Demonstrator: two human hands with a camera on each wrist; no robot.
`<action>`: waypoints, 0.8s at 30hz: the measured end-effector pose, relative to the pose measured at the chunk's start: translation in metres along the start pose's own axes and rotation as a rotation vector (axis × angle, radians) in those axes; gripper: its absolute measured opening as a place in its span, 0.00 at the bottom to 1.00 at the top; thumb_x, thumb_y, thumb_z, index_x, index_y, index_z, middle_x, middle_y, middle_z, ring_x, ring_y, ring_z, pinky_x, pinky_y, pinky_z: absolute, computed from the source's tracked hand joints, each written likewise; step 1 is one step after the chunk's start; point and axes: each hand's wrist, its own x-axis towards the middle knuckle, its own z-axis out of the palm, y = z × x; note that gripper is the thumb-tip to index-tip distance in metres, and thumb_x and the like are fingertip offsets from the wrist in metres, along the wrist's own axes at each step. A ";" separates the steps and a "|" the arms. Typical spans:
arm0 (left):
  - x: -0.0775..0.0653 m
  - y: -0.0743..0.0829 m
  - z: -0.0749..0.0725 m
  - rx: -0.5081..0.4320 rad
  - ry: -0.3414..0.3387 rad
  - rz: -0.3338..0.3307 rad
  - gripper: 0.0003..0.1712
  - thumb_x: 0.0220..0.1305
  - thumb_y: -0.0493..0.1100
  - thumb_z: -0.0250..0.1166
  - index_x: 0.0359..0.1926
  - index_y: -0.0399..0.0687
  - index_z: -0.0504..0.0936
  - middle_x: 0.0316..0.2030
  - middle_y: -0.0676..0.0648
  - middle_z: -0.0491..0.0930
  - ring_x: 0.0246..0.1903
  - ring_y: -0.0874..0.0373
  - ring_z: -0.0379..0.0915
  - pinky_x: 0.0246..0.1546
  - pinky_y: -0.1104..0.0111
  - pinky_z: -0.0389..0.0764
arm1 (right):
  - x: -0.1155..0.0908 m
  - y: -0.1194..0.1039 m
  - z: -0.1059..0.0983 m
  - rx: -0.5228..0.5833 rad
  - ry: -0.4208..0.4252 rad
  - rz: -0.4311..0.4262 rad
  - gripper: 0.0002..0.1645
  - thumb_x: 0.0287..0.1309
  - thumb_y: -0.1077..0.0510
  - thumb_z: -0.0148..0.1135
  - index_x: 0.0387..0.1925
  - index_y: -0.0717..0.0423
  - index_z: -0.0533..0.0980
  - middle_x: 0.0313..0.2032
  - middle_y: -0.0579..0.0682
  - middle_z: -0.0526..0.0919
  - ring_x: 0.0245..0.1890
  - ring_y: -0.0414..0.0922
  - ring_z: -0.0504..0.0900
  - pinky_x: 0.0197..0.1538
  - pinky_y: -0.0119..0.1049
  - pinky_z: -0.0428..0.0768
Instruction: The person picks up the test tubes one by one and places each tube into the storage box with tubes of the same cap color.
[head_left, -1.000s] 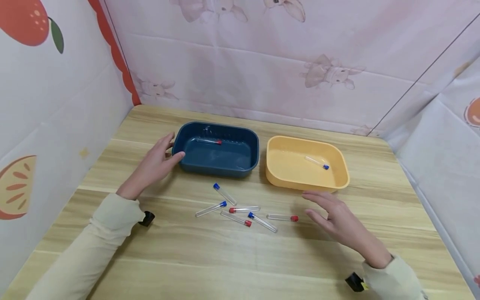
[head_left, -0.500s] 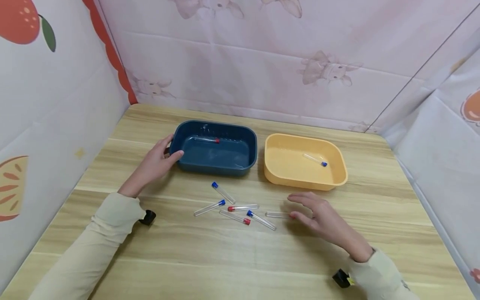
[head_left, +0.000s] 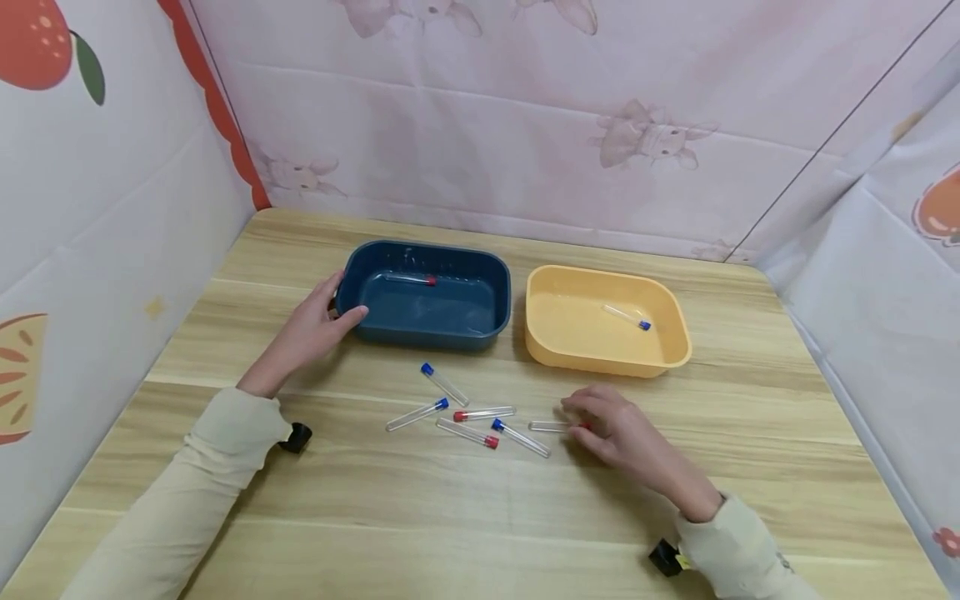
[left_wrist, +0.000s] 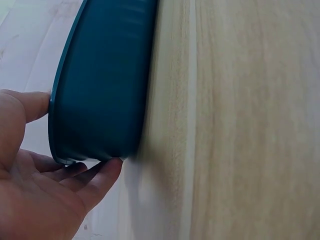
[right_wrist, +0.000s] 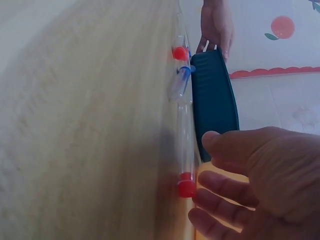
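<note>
My left hand point(head_left: 303, 337) holds the left end of a dark blue plastic bin point(head_left: 427, 340), thumb point(left_wrist: 37, 106) on the rim and fingers against the end wall. Inside that bin lies a clear test tube with a red cap point(head_left: 431, 281). My right hand point(head_left: 626, 437) reaches over a red-capped test tube point(head_left: 546, 427) on the table; the head view partly hides the cap. In the right wrist view the thumb and fingers are spread beside the red cap point(right_wrist: 186, 188), and no pinch shows. Left of it lie several tubes, among them a blue-capped one point(head_left: 522, 439) and a red-capped one point(head_left: 465, 432).
A yellow bin point(head_left: 600, 363) stands right of the blue one, with a blue-capped tube point(head_left: 626, 317) inside. Both rest on a wooden table point(head_left: 420, 525). A printed cloth wall point(head_left: 450, 142) rises behind it, with further cloth at the sides.
My right hand has moved left and down to the rightmost red-capped test tube, its fingers drawing closer together. My left hand stays at the blue bin. The view has shifted slightly.
</note>
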 end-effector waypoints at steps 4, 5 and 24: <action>0.000 -0.002 0.000 -0.001 -0.008 -0.002 0.51 0.79 0.57 0.57 0.82 0.36 0.39 0.80 0.31 0.40 0.77 0.32 0.44 0.74 0.41 0.53 | 0.000 -0.002 0.003 -0.005 -0.017 0.035 0.21 0.59 0.62 0.75 0.55 0.60 0.84 0.51 0.51 0.85 0.44 0.44 0.80 0.45 0.39 0.84; 0.000 -0.002 0.000 -0.003 -0.008 -0.001 0.51 0.79 0.57 0.57 0.82 0.36 0.38 0.80 0.31 0.40 0.77 0.33 0.44 0.74 0.41 0.53 | 0.001 -0.002 0.004 -0.004 -0.018 0.037 0.21 0.59 0.62 0.76 0.54 0.60 0.84 0.50 0.51 0.85 0.43 0.43 0.80 0.45 0.38 0.83; 0.000 -0.006 -0.002 -0.060 -0.074 -0.016 0.55 0.77 0.58 0.60 0.83 0.42 0.33 0.81 0.35 0.36 0.74 0.31 0.53 0.69 0.44 0.66 | 0.002 -0.001 0.011 -0.003 -0.004 0.071 0.18 0.60 0.67 0.74 0.52 0.60 0.85 0.42 0.48 0.84 0.36 0.39 0.77 0.38 0.33 0.80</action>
